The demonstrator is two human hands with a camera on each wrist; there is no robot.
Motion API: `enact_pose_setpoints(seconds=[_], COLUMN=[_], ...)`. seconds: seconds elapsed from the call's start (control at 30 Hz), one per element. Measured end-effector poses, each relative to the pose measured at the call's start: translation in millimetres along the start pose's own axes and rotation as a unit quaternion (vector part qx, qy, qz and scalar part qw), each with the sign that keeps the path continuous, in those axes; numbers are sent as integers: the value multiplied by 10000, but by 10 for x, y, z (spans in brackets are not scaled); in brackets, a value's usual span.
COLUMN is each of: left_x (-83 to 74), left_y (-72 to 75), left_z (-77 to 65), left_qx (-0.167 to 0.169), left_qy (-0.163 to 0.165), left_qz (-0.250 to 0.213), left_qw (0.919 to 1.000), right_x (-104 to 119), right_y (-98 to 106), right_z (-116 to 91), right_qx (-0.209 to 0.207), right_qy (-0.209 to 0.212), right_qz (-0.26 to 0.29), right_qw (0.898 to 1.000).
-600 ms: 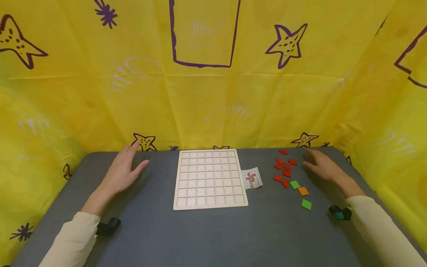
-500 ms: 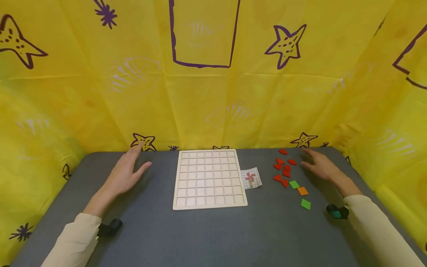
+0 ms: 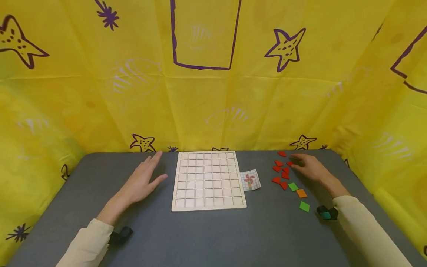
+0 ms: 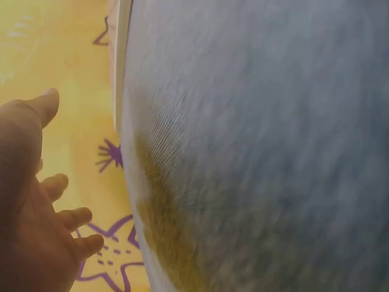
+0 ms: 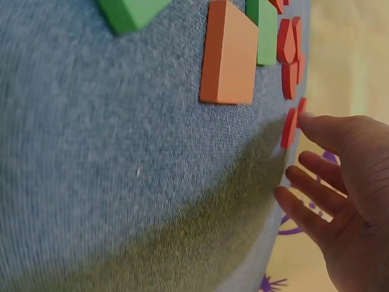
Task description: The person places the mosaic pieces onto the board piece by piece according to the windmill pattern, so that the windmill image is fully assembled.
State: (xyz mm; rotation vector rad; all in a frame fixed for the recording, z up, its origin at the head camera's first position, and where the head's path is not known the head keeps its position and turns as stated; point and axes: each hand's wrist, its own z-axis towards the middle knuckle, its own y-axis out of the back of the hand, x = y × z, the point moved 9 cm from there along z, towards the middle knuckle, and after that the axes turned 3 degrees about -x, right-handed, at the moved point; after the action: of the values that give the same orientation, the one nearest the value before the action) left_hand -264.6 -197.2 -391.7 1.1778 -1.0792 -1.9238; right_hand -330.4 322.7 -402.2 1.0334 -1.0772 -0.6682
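Note:
My left hand (image 3: 141,181) hovers left of the pale grid board (image 3: 209,182), fingers extended, thumb apart, holding nothing. In the left wrist view that hand (image 4: 42,213) has loosely bent fingers. At the right, my right hand (image 3: 310,168) hangs over the far side of several red rounded tiles (image 3: 276,180). Its thumb and fingers are spread around a red tile (image 3: 289,163), which they partly cover; contact cannot be told. Nearer to me lie an orange diamond tile (image 3: 301,193) and two green ones, one beside it (image 3: 293,186) and one closer (image 3: 304,206).
A small paper card (image 3: 250,180) with a printed flower on a grid lies against the board's right edge. The grey table (image 3: 207,237) ends at a yellow cloth (image 3: 213,92) that hangs behind it and at both sides.
My left hand has moved right, toward the board. My right hand has moved left, until its fingertips partly cover a red tile. The board, card and tiles stay in place.

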Motion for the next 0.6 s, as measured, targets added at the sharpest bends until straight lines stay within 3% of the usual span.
enact_pose_setpoints(seconds=[0.33, 0.6], left_x=[-211, -399], left_y=[-214, -415], left_z=[-52, -122], left_qx=[614, 1554], left_qy=[-125, -16], left_qz=[-62, -241], left_qw=[9980, 9876], right_x=[75, 80], right_y=[-43, -36], right_z=[43, 62], right_qx=[-97, -140], right_qy=[258, 221], right_qz=[-224, -300], right_qw=[9994, 9992])
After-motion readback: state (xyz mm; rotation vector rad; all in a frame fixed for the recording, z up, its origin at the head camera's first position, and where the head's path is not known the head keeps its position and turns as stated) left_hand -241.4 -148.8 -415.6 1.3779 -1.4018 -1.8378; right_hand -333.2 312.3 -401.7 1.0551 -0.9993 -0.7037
